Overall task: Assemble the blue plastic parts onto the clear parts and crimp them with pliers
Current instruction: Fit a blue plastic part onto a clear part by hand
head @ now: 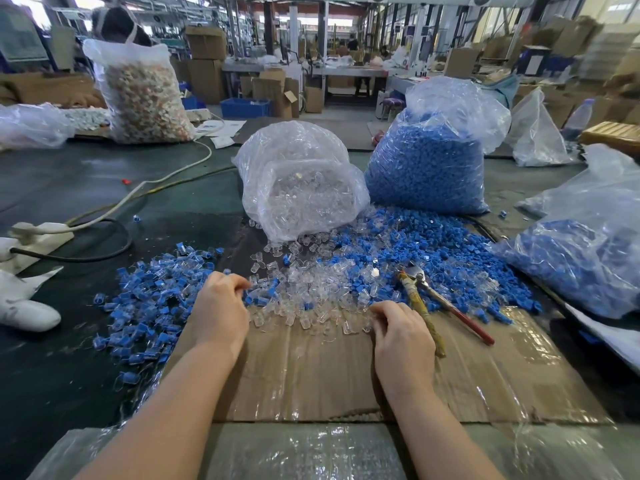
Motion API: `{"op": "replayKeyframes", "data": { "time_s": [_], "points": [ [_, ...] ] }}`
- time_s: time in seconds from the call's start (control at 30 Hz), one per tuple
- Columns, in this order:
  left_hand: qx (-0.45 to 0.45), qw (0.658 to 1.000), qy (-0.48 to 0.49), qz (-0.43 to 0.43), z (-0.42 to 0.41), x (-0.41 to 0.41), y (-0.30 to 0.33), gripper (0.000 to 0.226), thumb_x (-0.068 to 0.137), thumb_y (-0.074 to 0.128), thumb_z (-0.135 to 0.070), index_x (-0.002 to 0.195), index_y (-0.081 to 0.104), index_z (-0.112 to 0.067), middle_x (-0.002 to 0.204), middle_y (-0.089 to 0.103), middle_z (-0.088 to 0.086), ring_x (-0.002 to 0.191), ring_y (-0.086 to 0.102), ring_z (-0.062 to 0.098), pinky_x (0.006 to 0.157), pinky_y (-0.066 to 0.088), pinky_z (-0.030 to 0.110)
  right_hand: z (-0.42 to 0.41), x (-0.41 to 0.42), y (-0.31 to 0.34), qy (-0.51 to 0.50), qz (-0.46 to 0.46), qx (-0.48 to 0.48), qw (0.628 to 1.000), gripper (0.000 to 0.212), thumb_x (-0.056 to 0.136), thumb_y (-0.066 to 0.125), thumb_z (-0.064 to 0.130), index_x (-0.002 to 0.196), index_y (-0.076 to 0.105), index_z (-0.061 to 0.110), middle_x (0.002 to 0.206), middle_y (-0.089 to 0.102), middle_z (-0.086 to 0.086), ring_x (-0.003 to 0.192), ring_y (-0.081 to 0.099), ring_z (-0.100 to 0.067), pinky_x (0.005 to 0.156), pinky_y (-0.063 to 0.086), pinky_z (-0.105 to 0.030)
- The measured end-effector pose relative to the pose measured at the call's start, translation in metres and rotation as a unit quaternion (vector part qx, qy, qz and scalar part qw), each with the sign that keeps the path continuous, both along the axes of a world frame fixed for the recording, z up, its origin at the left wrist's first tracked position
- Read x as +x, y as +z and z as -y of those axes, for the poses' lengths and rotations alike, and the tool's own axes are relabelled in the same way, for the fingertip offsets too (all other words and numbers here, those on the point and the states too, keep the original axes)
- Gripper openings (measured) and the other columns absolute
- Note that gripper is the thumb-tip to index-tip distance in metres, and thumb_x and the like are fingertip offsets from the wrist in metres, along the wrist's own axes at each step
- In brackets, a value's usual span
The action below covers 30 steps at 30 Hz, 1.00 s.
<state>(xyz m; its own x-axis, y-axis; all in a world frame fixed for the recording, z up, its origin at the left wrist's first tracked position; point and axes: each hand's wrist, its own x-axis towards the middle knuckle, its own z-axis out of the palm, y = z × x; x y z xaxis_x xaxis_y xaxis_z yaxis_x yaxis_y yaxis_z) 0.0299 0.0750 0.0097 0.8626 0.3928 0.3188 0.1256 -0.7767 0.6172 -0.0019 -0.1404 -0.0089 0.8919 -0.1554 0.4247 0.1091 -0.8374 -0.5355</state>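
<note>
Clear plastic is what we are sorting through: a loose spread of clear parts [304, 299] is lying just beyond our fingertips, spilling from an opened bag of clear parts [298, 181]. Our left hand [219, 308] is curling its fingers down at the near-left edge of that spread, seemingly pinching a small piece, though we cannot tell which. Our right hand [403, 336] is bending its fingers over the near-right edge, touching clear pieces; whether it is gripping one is hidden.

Blue parts [446, 258] are heaped past our right fingertips and to their right, and the pliers [440, 303] are lying unheld just beside the right hand's knuckles. A pile of joined blue-and-clear pieces [149, 299] is sitting to the left of our left fingers.

To do this well, we are probably best picking one clear piece cleanly, turning its open end up, and taking a single blue part before reaching for the pliers.
</note>
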Motion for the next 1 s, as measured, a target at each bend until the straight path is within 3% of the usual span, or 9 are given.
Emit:
{"op": "replayKeyframes", "data": {
  "time_s": [0.2, 0.3, 0.4, 0.47, 0.6, 0.73, 0.87, 1.0],
  "points": [
    [0.034, 0.999, 0.020, -0.037, -0.002, 0.000, -0.014, 0.023, 0.093, 0.052, -0.009, 0.110, 0.066, -0.013, 0.111, 0.062, 0.008, 0.102, 0.049, 0.022, 0.085, 0.040, 0.033, 0.000, 0.000, 0.000, -0.001, -0.003, -0.002, 1.000, 0.012, 0.088, 0.060, 0.010, 0.099, 0.066, 0.011, 0.093, 0.066, 0.000, 0.089, 0.056, -0.019, 0.078, 0.042, -0.028],
    [0.030, 0.999, 0.016, 0.015, 0.010, -0.004, -0.009, 0.025, 0.089, 0.059, -0.011, 0.113, 0.064, -0.016, 0.111, 0.060, 0.005, 0.107, 0.044, 0.021, 0.089, 0.038, 0.031, 0.000, 0.000, -0.001, -0.003, -0.008, -0.004, 1.000, 0.013, 0.089, 0.059, 0.012, 0.100, 0.066, 0.013, 0.094, 0.066, 0.001, 0.089, 0.054, -0.018, 0.078, 0.040, -0.027],
    [-0.034, 0.993, -0.086, 0.073, 0.037, -0.012, 0.002, 0.019, 0.087, 0.062, -0.011, 0.105, 0.066, -0.015, 0.099, 0.061, 0.000, 0.090, 0.052, 0.013, 0.079, 0.044, 0.022, 0.001, 0.000, 0.000, -0.005, -0.006, -0.002, 1.000, 0.010, 0.089, 0.060, 0.013, 0.097, 0.065, 0.013, 0.092, 0.065, 0.001, 0.088, 0.054, -0.018, 0.076, 0.040, -0.027],
    [-0.050, 0.978, -0.192, 0.065, 0.058, -0.018, 0.005, 0.017, 0.086, 0.063, -0.012, 0.102, 0.067, -0.016, 0.091, 0.059, -0.007, 0.076, 0.052, 0.001, 0.072, 0.047, 0.016, 0.000, 0.000, 0.000, -0.002, -0.006, 0.006, 1.000, 0.007, 0.088, 0.061, 0.015, 0.094, 0.065, 0.013, 0.091, 0.065, 0.001, 0.087, 0.055, -0.019, 0.075, 0.040, -0.028],
    [-0.034, 0.951, -0.306, 0.025, 0.089, -0.025, -0.003, 0.028, 0.086, 0.064, -0.015, 0.113, 0.065, -0.021, 0.093, 0.059, -0.011, 0.073, 0.051, -0.005, 0.077, 0.041, 0.004, 0.001, -0.001, 0.001, 0.012, 0.017, 0.023, 1.000, 0.003, 0.087, 0.063, 0.013, 0.089, 0.065, 0.012, 0.087, 0.066, 0.000, 0.081, 0.059, -0.021, 0.070, 0.042, -0.032],
    [-0.083, 0.951, -0.296, 0.042, 0.099, -0.028, -0.009, 0.030, 0.085, 0.065, -0.014, 0.114, 0.066, -0.021, 0.102, 0.067, -0.007, 0.091, 0.058, 0.004, 0.086, 0.043, 0.014, 0.000, -0.004, 0.002, 0.062, 0.061, 0.029, 0.996, 0.011, 0.082, 0.067, 0.005, 0.091, 0.066, 0.012, 0.085, 0.067, 0.001, 0.077, 0.062, -0.019, 0.069, 0.047, -0.029],
    [-0.134, 0.955, -0.261, 0.052, 0.099, -0.030, -0.012, 0.022, 0.083, 0.067, -0.011, 0.102, 0.069, -0.022, 0.086, 0.065, -0.016, 0.078, 0.059, -0.001, 0.075, 0.043, 0.006, 0.000, -0.006, 0.004, 0.126, 0.080, 0.050, 0.988, 0.023, 0.075, 0.071, -0.002, 0.092, 0.066, 0.012, 0.082, 0.068, 0.002, 0.074, 0.062, -0.013, 0.069, 0.045, -0.018],
    [-0.137, 0.957, -0.252, 0.051, 0.097, -0.030, -0.012, 0.017, 0.082, 0.068, -0.008, 0.094, 0.068, -0.020, 0.082, 0.058, -0.018, 0.080, 0.057, 0.001, 0.073, 0.040, 0.005, 0.000, -0.007, 0.005, 0.149, 0.076, 0.056, 0.984, 0.024, 0.073, 0.070, -0.005, 0.090, 0.065, 0.011, 0.081, 0.069, 0.002, 0.074, 0.063, -0.014, 0.070, 0.046, -0.019]
  ]
}}
